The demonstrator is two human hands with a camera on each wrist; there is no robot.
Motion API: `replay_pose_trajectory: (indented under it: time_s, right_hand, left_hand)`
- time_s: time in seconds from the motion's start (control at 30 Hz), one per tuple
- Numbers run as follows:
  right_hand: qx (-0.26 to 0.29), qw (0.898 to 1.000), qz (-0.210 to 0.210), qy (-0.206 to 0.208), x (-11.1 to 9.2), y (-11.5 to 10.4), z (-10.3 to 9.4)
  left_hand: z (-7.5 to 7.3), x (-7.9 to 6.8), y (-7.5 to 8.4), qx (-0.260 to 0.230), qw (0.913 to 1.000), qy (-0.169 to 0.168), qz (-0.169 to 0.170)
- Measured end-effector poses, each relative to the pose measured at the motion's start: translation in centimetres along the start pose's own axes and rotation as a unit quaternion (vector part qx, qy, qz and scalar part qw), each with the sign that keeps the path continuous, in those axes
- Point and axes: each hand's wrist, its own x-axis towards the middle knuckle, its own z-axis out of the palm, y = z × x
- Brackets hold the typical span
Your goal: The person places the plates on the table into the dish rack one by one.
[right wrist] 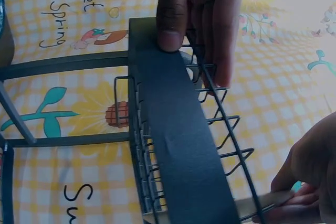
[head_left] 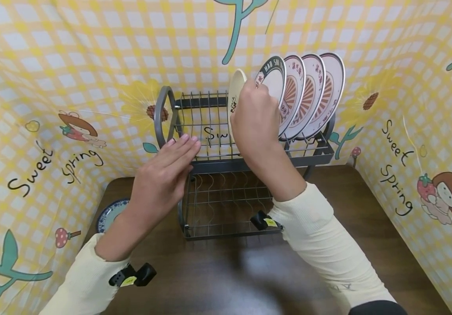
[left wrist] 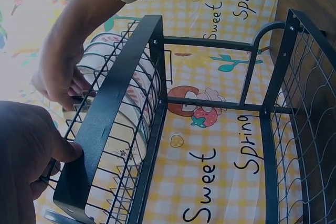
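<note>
A dark two-tier dish rack (head_left: 226, 166) stands against the cloth backdrop. My right hand (head_left: 257, 120) grips the edge of a cream plate (head_left: 234, 87), which stands upright in the upper tier. The hand hides much of that plate; in the left wrist view, its lower part (left wrist: 122, 142) shows between the wires. To its right, several patterned plates (head_left: 330, 94) stand in a row. My left hand (head_left: 160, 175) holds the upper tier's front rail near the left end. In the right wrist view, that hand's thumb (right wrist: 171, 30) presses the rail's face, with the fingers behind the wires.
On the brown table (head_left: 218, 271), a blue-rimmed plate (head_left: 109, 214) lies left of the rack, partly covered by my left forearm. The rack's lower tier (head_left: 233, 237) holds no plates. Yellow checked cloth (head_left: 399, 131) encloses the back and both sides.
</note>
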Motion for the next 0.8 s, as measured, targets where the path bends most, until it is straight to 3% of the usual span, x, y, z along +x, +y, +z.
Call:
replay_pose_trajectory:
  time_s: [0.4, 0.8]
  right_hand:
    - [-0.013, 0.993, 0.047, -0.112, 0.9, 0.2, -2.0]
    - [-0.007, 0.986, 0.058, -0.153, 0.8, 0.3, -3.0]
  left_hand:
    - [-0.1, 0.2, 0.1, -0.005, 1.0000, 0.006, -0.002]
    - [0.0, 0.2, 0.1, -0.010, 0.9999, 0.008, -0.003]
